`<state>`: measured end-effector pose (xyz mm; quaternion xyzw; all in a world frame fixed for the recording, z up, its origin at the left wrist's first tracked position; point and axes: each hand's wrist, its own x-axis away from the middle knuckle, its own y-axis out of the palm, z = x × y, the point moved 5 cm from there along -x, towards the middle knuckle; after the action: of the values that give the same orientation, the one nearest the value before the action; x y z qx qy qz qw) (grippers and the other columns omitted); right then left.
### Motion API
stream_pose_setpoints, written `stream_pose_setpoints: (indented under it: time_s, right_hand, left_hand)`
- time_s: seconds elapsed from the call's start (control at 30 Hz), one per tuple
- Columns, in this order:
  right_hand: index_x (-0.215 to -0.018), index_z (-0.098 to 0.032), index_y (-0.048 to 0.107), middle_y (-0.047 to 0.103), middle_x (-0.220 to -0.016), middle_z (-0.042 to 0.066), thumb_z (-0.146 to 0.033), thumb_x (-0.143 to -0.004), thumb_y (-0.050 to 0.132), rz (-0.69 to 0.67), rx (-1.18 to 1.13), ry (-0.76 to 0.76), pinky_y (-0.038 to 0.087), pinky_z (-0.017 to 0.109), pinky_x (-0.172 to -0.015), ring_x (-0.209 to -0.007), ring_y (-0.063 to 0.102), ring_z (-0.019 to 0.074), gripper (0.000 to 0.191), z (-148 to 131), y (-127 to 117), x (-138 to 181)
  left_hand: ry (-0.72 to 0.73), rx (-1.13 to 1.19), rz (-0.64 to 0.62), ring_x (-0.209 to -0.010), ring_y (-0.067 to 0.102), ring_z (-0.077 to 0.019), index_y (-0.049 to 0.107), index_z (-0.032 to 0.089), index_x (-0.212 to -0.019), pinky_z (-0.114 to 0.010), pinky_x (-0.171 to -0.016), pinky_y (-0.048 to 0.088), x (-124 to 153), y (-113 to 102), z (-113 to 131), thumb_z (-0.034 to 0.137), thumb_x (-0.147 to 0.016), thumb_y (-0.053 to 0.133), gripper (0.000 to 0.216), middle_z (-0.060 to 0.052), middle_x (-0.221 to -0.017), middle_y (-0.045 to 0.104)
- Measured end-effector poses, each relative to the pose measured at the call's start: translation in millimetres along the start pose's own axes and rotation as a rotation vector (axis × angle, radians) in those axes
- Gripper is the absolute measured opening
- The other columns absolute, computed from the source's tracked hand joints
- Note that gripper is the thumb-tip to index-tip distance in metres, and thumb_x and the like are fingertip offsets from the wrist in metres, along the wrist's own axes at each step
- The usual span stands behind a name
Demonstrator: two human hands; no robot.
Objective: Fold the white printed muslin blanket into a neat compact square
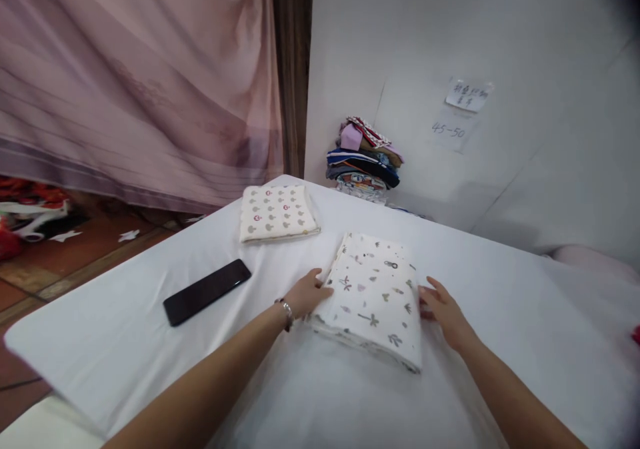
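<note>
A folded white cloth with small leaf, palm and animal prints lies flat on the white-covered table in front of me. At its left edge is my left hand, wearing a silver bracelet; the thumb rests against the cloth and the fingers are a little apart, partly hidden. Along the opposite edge, my right hand has its fingers spread, the tips touching or very close to the cloth's side. Further back on the left lies another folded cloth, printed with grey and red motifs.
A black phone lies left of my left hand. Behind the table's far edge rises a stack of folded fabrics against the white wall, which bears handwritten paper notes. A pink curtain hangs at the left.
</note>
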<state>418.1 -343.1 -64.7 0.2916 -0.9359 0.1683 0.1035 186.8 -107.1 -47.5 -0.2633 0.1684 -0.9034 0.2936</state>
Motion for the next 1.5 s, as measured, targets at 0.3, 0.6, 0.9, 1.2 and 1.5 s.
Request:
stream_pose_setpoints:
  time_s: [0.3,0.6,0.9,1.2,1.5]
  right_hand:
    - [-0.145,-0.025,0.011,0.063,-0.105,0.008,-0.055,-0.073,0.063,-0.167,-0.078,0.155,0.055,0.033,-0.062,-0.081,0.064,0.0219,0.094,7.9,20.0,73.7]
    - [-0.140,-0.024,0.034,0.061,-0.113,0.011,-0.040,-0.065,0.072,-0.161,0.082,0.025,0.048,0.035,-0.086,-0.097,0.062,0.0242,0.085,-2.5,-51.6,35.2]
    - [-0.130,-0.021,0.045,0.056,-0.122,0.017,-0.029,-0.074,0.064,0.429,0.061,0.058,0.053,0.030,-0.071,-0.103,0.058,0.0229,0.060,34.3,-241.9,5.6]
    - [-0.123,-0.014,0.048,0.066,-0.088,0.011,-0.038,-0.075,0.066,0.372,-0.064,0.179,0.055,0.029,-0.061,-0.067,0.063,0.0169,0.057,64.7,-202.6,43.0]
    - [-0.135,-0.026,0.037,0.062,-0.067,0.001,-0.054,-0.075,0.062,0.283,0.018,0.243,0.049,0.027,-0.051,-0.055,0.058,0.0161,0.071,55.3,-170.0,71.9]
  left_hand:
    - [-0.019,-0.235,0.061,-0.097,0.060,-0.0228,0.035,0.014,-0.135,-0.027,-0.075,0.046,7.1,8.0,6.7,0.039,-0.074,0.055,0.069,-0.013,-0.121,0.058]
    - [-0.035,0.112,-0.267,-0.071,0.065,-0.0189,0.041,0.016,-0.126,-0.027,-0.058,0.050,46.4,73.5,8.9,0.041,-0.067,0.067,0.069,-0.012,-0.102,0.065]
    - [0.200,-0.053,-0.228,-0.066,0.062,-0.0148,0.065,0.016,-0.090,-0.024,-0.058,0.048,22.1,93.9,39.8,0.042,-0.077,0.053,0.031,-0.005,-0.081,0.067]
    - [0.244,-0.311,0.049,-0.096,0.060,-0.0207,0.064,0.021,-0.091,-0.028,-0.080,0.043,-67.3,106.3,105.9,0.051,-0.081,0.044,0.038,-0.006,-0.103,0.067]
    - [0.167,-0.542,-0.174,-0.089,0.062,-0.0293,0.063,0.016,-0.089,-0.034,-0.070,0.047,-63.7,124.2,115.1,0.067,-0.066,0.054,0.056,-0.015,-0.100,0.066]
